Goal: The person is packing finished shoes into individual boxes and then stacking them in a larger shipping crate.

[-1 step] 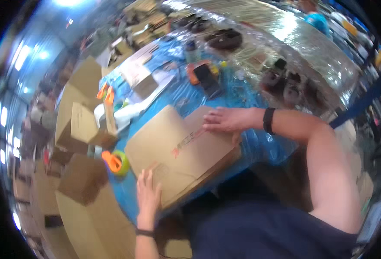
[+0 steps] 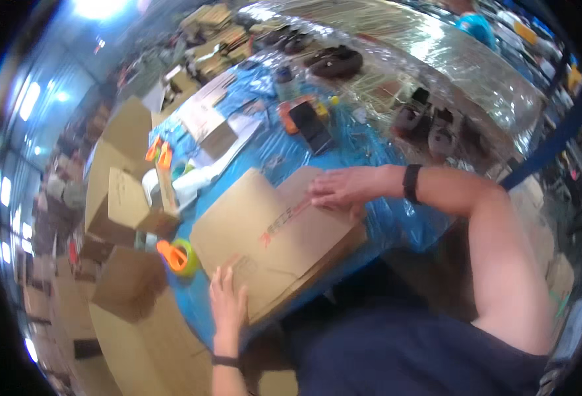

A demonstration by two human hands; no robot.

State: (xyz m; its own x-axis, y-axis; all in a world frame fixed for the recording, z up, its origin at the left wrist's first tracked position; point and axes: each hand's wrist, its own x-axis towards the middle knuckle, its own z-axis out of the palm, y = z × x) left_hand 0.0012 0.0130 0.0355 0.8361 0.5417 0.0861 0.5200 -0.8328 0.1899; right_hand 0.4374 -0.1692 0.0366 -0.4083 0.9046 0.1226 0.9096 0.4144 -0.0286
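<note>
A flattened brown cardboard box with dark and red print lies on the blue-covered table in front of me. Its layers show along the near right edge. My left hand rests at its near left edge, fingers stretched out and slightly apart. Across the upper right part of the cardboard lies my right hand, with its fingers extended over the flap and its thumb toward the right edge. Neither hand is closed round anything. Left of the cardboard sits a tape dispenser with an orange handle and a yellow-green roll.
Beyond the cardboard are a black phone, a white-and-brown box and a bottle. Open cartons stand at the left, with another orange tape dispenser. Dark shoes rest toward the back. A person is far right.
The view has shifted slightly. Both hands stay on the cardboard in nearly the same places.
</note>
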